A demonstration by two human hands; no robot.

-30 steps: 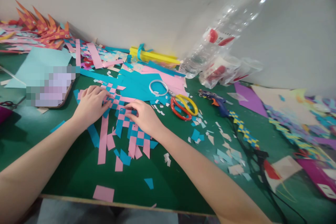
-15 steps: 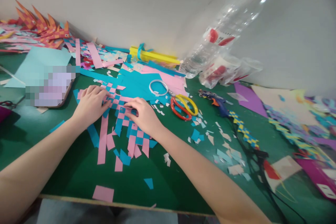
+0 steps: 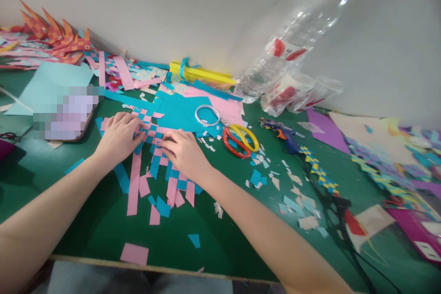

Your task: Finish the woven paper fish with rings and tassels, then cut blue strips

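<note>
A pink and blue woven paper piece (image 3: 150,133) lies flat on the green table, its loose strip ends fanning toward me. My left hand (image 3: 120,137) rests over its left part, fingers curled and thumb pressed to the weave. On the other side, my right hand (image 3: 182,149) has thumb and fingertips closed on the checkered part. Both hands partly hide the piece. One long pink strip (image 3: 133,183) hangs out below my left hand. A second checkered part (image 3: 179,179) shows under my right wrist.
Scissors (image 3: 240,140) with red and yellow handles lie right of my hands, near a clear ring (image 3: 207,115). Farther right are a blue glue gun (image 3: 287,140) and a tall plastic bottle (image 3: 292,36). A phone (image 3: 70,115) lies left. Paper scraps (image 3: 303,209) litter the table.
My right hand has shifted slightly left along the woven piece, its fingertips bending closer together. My left hand stays in place.
</note>
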